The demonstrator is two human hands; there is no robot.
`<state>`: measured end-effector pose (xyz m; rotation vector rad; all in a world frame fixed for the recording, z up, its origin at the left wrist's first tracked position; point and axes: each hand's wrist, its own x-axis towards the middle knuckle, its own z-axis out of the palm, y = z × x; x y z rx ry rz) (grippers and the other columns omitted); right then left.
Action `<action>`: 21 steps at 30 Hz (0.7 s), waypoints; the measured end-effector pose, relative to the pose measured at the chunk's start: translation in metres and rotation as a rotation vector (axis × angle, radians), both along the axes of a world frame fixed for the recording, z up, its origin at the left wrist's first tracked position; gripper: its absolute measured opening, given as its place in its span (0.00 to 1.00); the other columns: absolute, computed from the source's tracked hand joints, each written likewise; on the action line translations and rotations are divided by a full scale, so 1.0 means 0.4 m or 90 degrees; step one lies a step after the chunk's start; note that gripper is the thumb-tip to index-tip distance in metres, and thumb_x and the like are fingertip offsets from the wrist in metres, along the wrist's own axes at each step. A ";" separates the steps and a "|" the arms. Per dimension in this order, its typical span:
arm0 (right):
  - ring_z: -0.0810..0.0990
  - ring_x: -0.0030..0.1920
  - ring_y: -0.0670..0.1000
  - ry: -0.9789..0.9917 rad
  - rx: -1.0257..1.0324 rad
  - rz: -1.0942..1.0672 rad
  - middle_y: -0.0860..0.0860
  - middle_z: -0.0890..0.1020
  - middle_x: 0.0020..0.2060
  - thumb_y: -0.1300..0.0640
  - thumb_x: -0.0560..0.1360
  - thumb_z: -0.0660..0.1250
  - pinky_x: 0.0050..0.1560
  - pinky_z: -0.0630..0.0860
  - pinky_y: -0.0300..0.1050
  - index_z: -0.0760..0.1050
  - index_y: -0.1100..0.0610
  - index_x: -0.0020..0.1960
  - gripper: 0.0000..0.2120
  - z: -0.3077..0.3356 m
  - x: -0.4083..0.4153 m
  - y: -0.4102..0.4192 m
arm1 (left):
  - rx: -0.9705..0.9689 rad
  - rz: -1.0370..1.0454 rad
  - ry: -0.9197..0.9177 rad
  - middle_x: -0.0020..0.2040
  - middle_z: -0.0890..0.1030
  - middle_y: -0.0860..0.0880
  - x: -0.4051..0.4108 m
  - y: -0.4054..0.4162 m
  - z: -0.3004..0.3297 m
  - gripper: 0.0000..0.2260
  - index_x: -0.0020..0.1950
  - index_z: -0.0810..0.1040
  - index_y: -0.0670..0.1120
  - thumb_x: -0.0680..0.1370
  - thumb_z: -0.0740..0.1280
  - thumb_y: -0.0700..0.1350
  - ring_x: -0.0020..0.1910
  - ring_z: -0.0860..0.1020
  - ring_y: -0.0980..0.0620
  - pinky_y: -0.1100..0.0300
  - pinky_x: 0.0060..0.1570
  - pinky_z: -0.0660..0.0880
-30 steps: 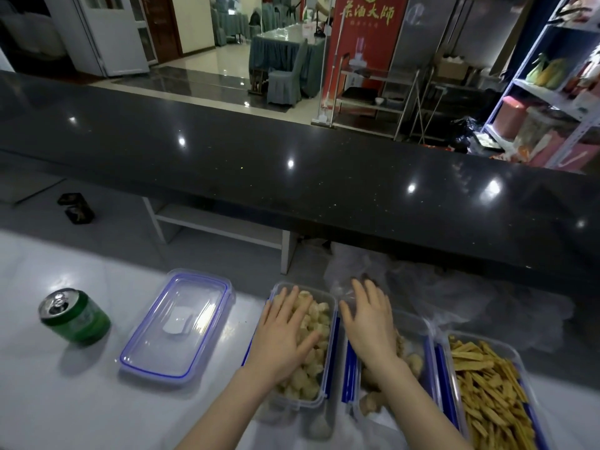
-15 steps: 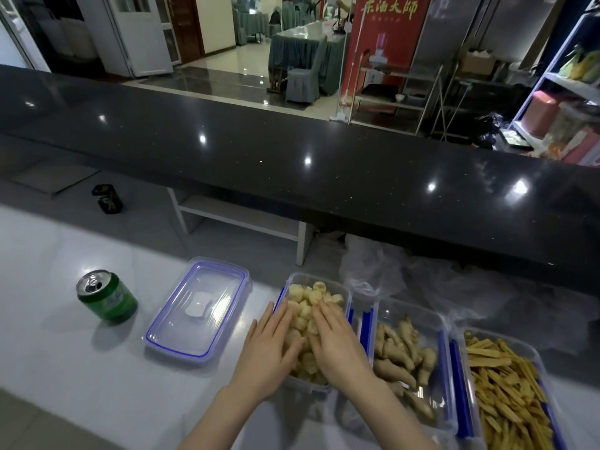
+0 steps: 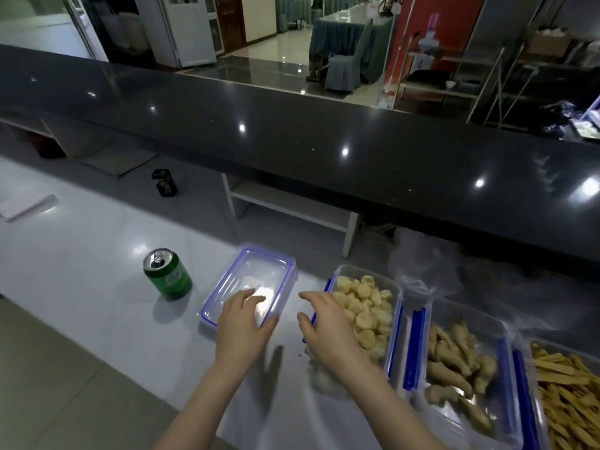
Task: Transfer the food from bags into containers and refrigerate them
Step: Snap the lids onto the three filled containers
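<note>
A clear lid with a blue rim lies flat on the white counter. My left hand rests on the near end of this lid, fingers relaxed and spread. My right hand hovers open between the lid and a clear container of pale yellow puffs, at that container's left edge. To the right stand a container of brown ginger-like pieces and another of yellow strips. Crumpled clear plastic bags lie behind the containers.
A green drink can stands left of the lid. A long black bar top runs across behind the white counter. A small dark box sits on the lower shelf beyond.
Both hands have left the puff container and moved left; my left hand now rests on the lid. The view has shifted left as well.
</note>
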<state>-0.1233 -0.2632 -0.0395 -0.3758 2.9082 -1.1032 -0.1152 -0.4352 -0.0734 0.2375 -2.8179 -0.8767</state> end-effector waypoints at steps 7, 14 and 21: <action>0.70 0.68 0.50 -0.107 0.077 -0.046 0.50 0.73 0.67 0.57 0.78 0.59 0.68 0.64 0.41 0.69 0.55 0.70 0.21 -0.016 -0.037 -0.117 | -0.012 -0.124 -0.123 0.51 0.77 0.49 -0.077 -0.025 0.003 0.14 0.55 0.76 0.48 0.73 0.70 0.51 0.48 0.78 0.47 0.55 0.45 0.74; 0.69 0.69 0.51 -0.161 0.086 -0.127 0.52 0.71 0.69 0.58 0.79 0.57 0.68 0.63 0.41 0.65 0.55 0.73 0.22 -0.021 -0.050 -0.177 | 0.041 -0.204 -0.053 0.47 0.78 0.48 -0.101 -0.068 0.009 0.09 0.53 0.78 0.47 0.74 0.68 0.47 0.44 0.78 0.47 0.55 0.44 0.74; 0.72 0.67 0.48 -0.145 -0.031 -0.154 0.49 0.72 0.69 0.52 0.80 0.61 0.67 0.67 0.42 0.64 0.52 0.74 0.23 -0.005 -0.042 -0.199 | 0.200 -0.136 0.127 0.44 0.78 0.52 -0.104 -0.102 0.103 0.07 0.51 0.79 0.44 0.74 0.70 0.39 0.35 0.76 0.55 0.61 0.41 0.74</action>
